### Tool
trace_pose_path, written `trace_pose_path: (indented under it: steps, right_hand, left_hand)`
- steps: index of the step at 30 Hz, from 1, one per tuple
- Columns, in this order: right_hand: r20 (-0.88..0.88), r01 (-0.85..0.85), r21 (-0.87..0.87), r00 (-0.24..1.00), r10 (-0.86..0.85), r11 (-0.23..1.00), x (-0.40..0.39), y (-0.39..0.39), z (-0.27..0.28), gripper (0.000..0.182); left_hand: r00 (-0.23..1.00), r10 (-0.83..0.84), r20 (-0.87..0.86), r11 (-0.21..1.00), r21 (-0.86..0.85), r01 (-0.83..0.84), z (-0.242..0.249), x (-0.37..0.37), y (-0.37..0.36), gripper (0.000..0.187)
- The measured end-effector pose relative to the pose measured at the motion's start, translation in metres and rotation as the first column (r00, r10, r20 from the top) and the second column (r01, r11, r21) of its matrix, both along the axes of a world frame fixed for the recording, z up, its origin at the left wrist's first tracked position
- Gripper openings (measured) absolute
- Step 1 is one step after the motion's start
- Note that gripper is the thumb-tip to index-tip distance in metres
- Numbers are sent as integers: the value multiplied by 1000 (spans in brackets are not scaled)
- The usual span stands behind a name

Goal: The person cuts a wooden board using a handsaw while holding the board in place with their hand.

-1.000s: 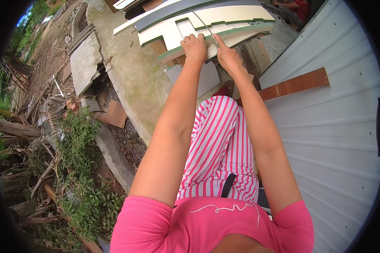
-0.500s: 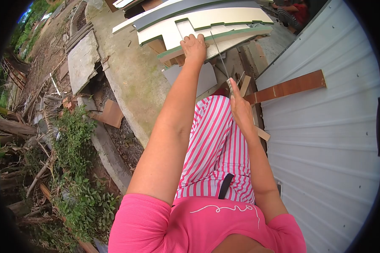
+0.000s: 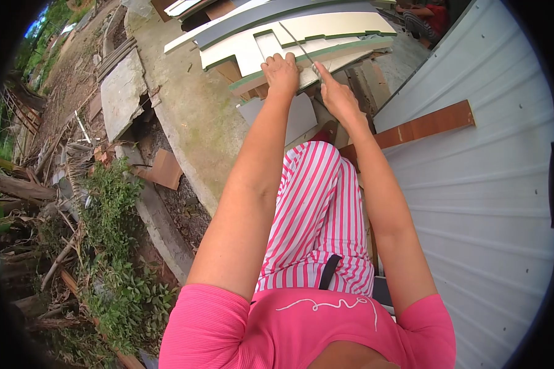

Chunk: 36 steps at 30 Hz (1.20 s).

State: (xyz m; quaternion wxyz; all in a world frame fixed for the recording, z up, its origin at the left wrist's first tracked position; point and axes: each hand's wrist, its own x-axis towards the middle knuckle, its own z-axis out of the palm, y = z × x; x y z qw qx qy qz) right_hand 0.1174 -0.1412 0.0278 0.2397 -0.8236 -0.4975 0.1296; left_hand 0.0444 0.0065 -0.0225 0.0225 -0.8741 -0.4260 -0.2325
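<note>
My right hand (image 3: 335, 92) is closed round the handle of a thin saw (image 3: 297, 42), whose blade points up and left across the near edge of a pale board with green edges (image 3: 326, 27). Left of the saw, my left hand (image 3: 281, 74) presses on the green-edged strip (image 3: 338, 54) at the board's near side, fingers curled over it. The board has a rectangular notch near my left hand. Below it a grey-white sheet (image 3: 295, 120) hangs or leans.
A brown plank (image 3: 421, 128) lies against the corrugated metal sheet (image 3: 474, 203) at right. Left are a concrete ledge (image 3: 197, 123), a broken slab (image 3: 122, 92), a cardboard piece (image 3: 164, 169) and plants (image 3: 114, 246). Another person (image 3: 428, 21) sits at the top right.
My right hand has moved forward and up to the left with the saw, so its blade reaches farther over the board. My left hand has stayed nearly in place.
</note>
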Motion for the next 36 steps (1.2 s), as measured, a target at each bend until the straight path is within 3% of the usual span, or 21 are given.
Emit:
trace_pose_path:
  steps: [7,13,19,21,26,28,36]
  right_hand:
    - [49,3,-10,999,-3,1000,6,40,1,50]
    - [-3,26,43,1000,-25,999,-10,5,-8,55]
    - [-91,36,53,995,-31,998,-36,-87,-18,57]
    - [-162,53,-31,985,-58,998,-43,-108,-15,56]
    - [-118,62,51,991,-55,997,-40,-113,-18,56]
    - [-171,67,-75,982,-79,995,-38,-112,-11,56]
    - [-178,49,-69,982,-61,996,-49,-108,-16,57]
  left_hand:
    - [1000,-6,-2,999,-40,6,3,0,-3,24]
    - [999,32,-41,999,-32,-33,3,0,-4,25]
    - [999,28,-19,999,-35,-29,1,2,-4,33]
    - [1000,24,-12,999,-38,-25,3,2,-3,33]
    - [1000,9,-6,999,-45,-10,6,0,-5,34]
    - [1000,28,1,998,-49,-28,7,-1,-9,18]
    - [1000,27,-7,998,-60,-27,12,-2,-11,18]
